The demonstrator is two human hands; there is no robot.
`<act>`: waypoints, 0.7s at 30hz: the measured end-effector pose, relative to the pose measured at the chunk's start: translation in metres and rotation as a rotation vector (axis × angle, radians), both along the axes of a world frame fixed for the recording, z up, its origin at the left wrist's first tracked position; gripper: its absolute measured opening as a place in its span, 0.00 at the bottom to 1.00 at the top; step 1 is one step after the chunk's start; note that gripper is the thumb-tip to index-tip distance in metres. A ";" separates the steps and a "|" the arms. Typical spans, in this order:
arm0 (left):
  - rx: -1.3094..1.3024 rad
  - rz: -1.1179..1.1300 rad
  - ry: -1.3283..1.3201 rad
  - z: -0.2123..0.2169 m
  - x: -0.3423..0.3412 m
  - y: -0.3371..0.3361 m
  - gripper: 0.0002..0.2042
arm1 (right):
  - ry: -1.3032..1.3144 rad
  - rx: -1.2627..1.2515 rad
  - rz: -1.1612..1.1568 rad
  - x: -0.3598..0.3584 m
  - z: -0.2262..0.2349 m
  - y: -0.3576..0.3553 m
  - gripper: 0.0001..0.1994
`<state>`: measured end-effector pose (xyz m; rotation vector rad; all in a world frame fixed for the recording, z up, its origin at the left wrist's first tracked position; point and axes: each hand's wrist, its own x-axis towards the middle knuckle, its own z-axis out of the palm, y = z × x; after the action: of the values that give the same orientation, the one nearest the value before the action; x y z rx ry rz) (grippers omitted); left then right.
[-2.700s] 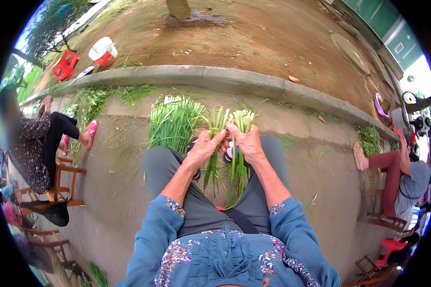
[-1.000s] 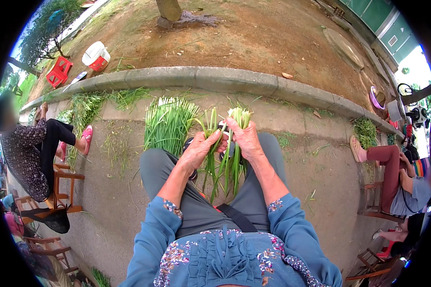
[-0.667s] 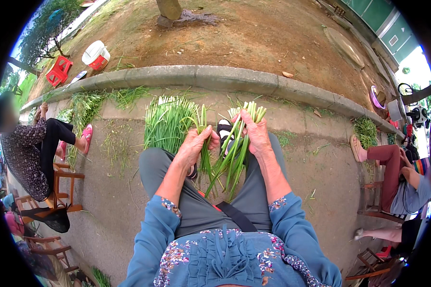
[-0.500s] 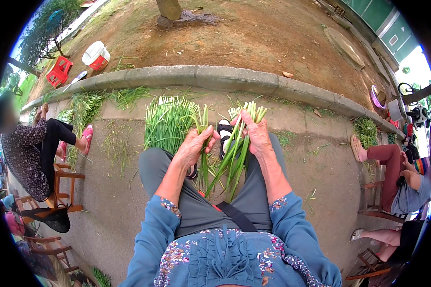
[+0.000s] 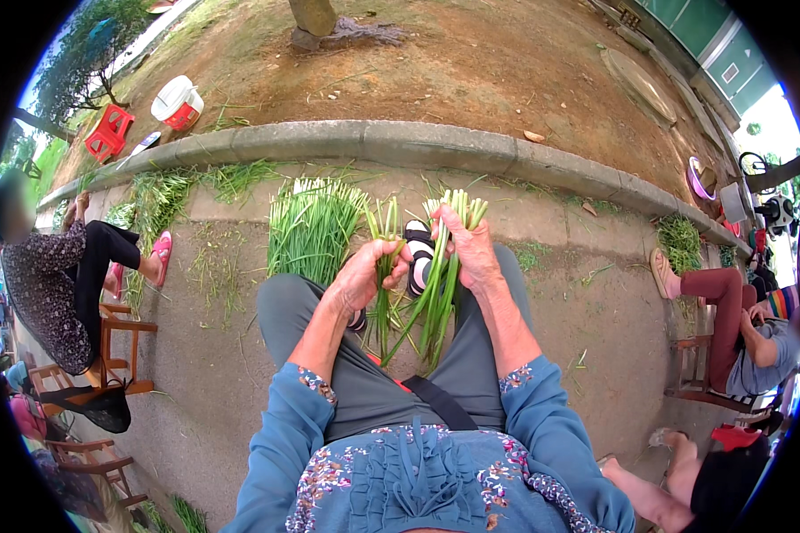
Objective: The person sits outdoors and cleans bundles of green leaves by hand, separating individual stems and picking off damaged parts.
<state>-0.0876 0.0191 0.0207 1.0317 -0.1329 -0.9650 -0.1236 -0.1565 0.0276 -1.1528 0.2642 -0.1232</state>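
Observation:
My left hand (image 5: 369, 274) is closed around a small bunch of chive stalks (image 5: 381, 318), their pale ends up and green tips hanging down. In my right hand (image 5: 473, 251) is a thicker bunch of chives (image 5: 437, 311), gripped just below its whitish cut ends. The two bunches hang side by side between my knees, some tips crossing. A neat pile of chives (image 5: 311, 233) lies on the pavement just past my left knee, pale ends facing away from me. My sandalled foot (image 5: 420, 253) shows between my hands.
Ahead runs a concrete kerb (image 5: 364, 142) with loose greens along it. Beyond are a red stool (image 5: 109, 133) and a white-and-red bucket (image 5: 178, 102). At left a person (image 5: 49, 275) sits on a wooden chair (image 5: 124, 342); at right sits another person (image 5: 760, 351) near a heap of greens (image 5: 678, 244).
My left fingers have curled further round their bunch, and its stalks stand closer together. My right hand has moved slightly left. At lower right, a seated person's legs have shifted.

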 end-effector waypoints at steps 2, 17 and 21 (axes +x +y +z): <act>0.011 0.003 -0.015 0.000 -0.001 -0.001 0.14 | 0.019 -0.030 0.006 0.000 0.000 0.003 0.09; 0.141 -0.092 -0.144 -0.006 -0.001 -0.005 0.14 | -0.014 -0.080 0.078 -0.001 0.006 0.018 0.07; 0.167 -0.083 -0.163 -0.006 -0.002 -0.007 0.14 | 0.013 -0.107 0.148 -0.002 0.003 0.017 0.08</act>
<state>-0.0897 0.0120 0.0151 1.2676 -0.2349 -0.9784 -0.1260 -0.1392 0.0307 -1.2758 0.1851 0.0003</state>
